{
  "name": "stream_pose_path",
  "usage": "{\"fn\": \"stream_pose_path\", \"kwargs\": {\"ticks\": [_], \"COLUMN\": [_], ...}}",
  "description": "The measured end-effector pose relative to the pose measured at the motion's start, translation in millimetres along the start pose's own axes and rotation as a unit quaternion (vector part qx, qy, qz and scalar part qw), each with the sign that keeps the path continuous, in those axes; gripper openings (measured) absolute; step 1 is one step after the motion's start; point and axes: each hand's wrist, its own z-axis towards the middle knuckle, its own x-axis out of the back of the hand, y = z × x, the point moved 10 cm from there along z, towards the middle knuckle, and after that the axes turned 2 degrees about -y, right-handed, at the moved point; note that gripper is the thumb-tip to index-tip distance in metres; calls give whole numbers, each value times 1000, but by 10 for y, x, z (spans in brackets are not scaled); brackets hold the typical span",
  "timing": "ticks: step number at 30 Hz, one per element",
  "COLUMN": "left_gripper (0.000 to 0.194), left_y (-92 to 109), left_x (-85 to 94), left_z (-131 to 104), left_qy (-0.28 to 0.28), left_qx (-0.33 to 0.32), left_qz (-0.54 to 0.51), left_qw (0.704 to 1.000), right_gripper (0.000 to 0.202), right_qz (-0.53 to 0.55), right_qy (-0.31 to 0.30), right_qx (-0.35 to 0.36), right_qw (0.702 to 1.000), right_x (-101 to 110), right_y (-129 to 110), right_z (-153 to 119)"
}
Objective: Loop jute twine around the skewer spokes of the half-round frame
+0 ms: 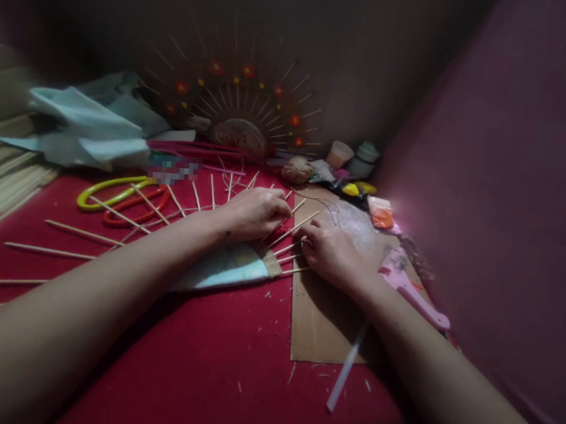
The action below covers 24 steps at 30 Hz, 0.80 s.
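A half-round fan frame with a pale blue patterned centre (pixel 228 266) lies before me, partly under my left forearm. Thin wooden sticks (pixel 289 259) radiate from it, and a band of tan woven cord (pixel 270 261) edges the centre. Over its far right part, my left hand (pixel 258 213) is closed, its fingertips pinched at red yarn (pixel 286 227) among the sticks. My right hand (pixel 331 251) is also closed, thumb and finger at a stick just right of the yarn. The exact grip of both hands is partly hidden.
Cardboard (pixel 320 331) lies under my right hand, with a glue stick (pixel 347 365) and pink glue gun (pixel 417 296) beside it. Yellow-and-red-handled scissors (pixel 112 192) lie left. A finished flowered fan (pixel 244 106), twine ball (pixel 297 170), cup (pixel 339 154) and pale cloth (pixel 85 127) stand behind.
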Motion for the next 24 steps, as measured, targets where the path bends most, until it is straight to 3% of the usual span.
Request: {"fn": "stream_pose_path", "kwargs": {"ticks": [10,17,24], "left_gripper": [21,21,31], "left_y": [-52,-57,-23], "left_x": [-113,-145,-311], "left_z": [19,18,-55], "left_qy": [-22,-69,-122], "left_qx": [31,90,185], "left_qz": [-20,-30,54], "left_qw": [999,993,974], "right_gripper": [35,29,29], "right_qz": [8,-20,32], "right_qy": [5,-19,-28], "right_qx": [-24,-40,-25], "right_qw": [1000,999,999], "right_x": [50,100,64], "right_y": [296,407,454], "right_z": [-45,-73,-77]}}
